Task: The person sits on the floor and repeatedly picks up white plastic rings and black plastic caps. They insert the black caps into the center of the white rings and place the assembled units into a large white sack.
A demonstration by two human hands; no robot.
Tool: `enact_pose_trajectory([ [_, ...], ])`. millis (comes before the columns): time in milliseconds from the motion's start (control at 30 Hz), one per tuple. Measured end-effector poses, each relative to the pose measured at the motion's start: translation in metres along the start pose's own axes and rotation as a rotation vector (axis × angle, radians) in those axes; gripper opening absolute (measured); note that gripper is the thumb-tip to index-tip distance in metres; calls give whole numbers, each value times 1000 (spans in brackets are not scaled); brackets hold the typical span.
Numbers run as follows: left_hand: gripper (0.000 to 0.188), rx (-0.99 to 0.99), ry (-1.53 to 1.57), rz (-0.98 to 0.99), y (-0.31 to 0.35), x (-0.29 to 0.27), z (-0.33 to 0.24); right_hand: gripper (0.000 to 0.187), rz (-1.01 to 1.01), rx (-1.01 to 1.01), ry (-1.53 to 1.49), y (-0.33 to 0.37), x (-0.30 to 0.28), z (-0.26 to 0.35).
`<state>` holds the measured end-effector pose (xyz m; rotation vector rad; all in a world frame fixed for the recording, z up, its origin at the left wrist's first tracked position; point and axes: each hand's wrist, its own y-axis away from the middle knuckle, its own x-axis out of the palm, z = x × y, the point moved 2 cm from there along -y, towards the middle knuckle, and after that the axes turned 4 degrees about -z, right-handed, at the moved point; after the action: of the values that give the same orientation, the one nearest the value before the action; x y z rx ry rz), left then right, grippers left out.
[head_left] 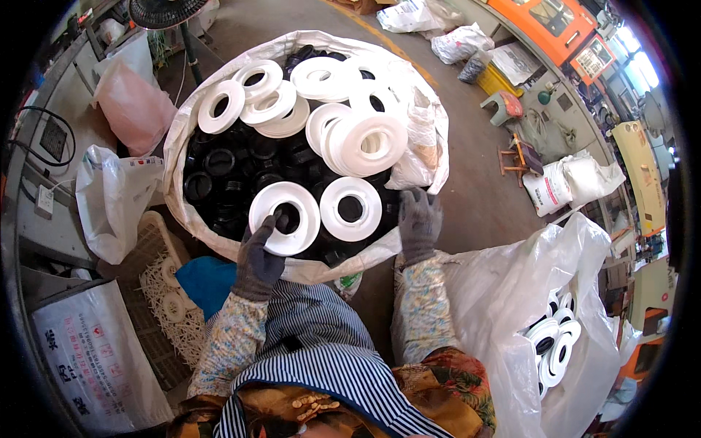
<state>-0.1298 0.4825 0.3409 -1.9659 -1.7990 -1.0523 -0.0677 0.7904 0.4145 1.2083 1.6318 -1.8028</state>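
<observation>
My left hand point(261, 264), in a dark grey glove, is closed on the near left edge of a white plastic ring point(263, 214), its thumb reaching toward the central hole. Beside that lies another white ring point(371, 212) with a dark centre. Both rest over black round plastic parts point(219, 162) that fill a large white woven sack point(191, 219). At the sack's near right rim, my right hand point(420, 226), also gloved, has its fingers stretched forward and slightly apart, with nothing visible in them. More white rings point(358, 142) lie in loose stacks toward the far side.
To the right stands a translucent plastic bag point(496, 292) containing white rings with black parts point(558, 350). A crate point(150, 321) of thin white scraps sits at left. Farther off are a fan point(166, 11), a small stool point(504, 108) and full white sacks point(577, 182).
</observation>
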Motion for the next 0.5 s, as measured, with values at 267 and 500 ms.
enact_pose_trajectory([
  [267, 50, -229, 316, 208, 36, 18, -17, 30, 463, -79, 426, -15, 50, -30],
  [500, 51, -208, 209, 168, 38, 5, -7, 64, 236, 57, 37, -30, -22, -9],
])
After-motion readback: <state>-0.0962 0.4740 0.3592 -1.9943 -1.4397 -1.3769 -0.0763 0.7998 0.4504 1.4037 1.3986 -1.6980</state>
